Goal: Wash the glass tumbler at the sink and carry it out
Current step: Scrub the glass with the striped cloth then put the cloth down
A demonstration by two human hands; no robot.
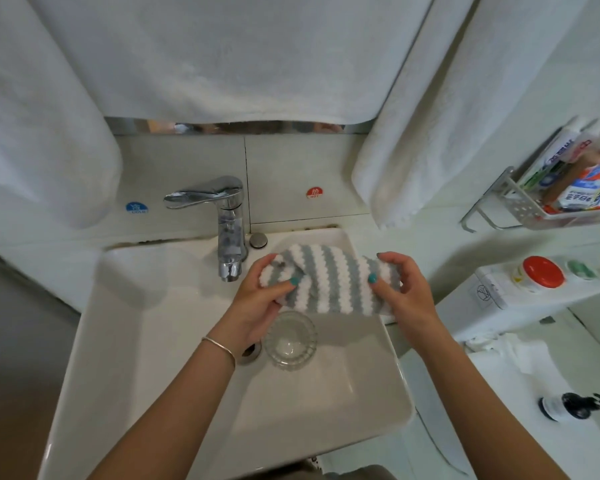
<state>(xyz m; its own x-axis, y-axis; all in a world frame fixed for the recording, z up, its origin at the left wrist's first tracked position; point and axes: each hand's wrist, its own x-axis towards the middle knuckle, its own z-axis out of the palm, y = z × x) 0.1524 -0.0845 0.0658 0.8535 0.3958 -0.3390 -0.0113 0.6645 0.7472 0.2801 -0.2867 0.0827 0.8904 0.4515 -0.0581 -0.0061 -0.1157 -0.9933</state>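
A clear glass tumbler (290, 339) stands upright in the white sink basin (146, 341), just right of the drain. Above it both hands hold a fluffy grey-and-white striped cloth (329, 277) stretched between them. My left hand (260, 303) grips the cloth's left end, partly over the tumbler's rim. My right hand (400, 292) pinches the right end at the basin's right edge. Neither hand touches the tumbler.
A chrome faucet (227, 223) stands behind the basin; no water shows. White towels (222, 57) hang above and at both sides. A wall rack (548, 202) with tubes and packets is at right, a white toilet tank (520, 292) with jars below it, and a dark bottle (565, 407) lower right.
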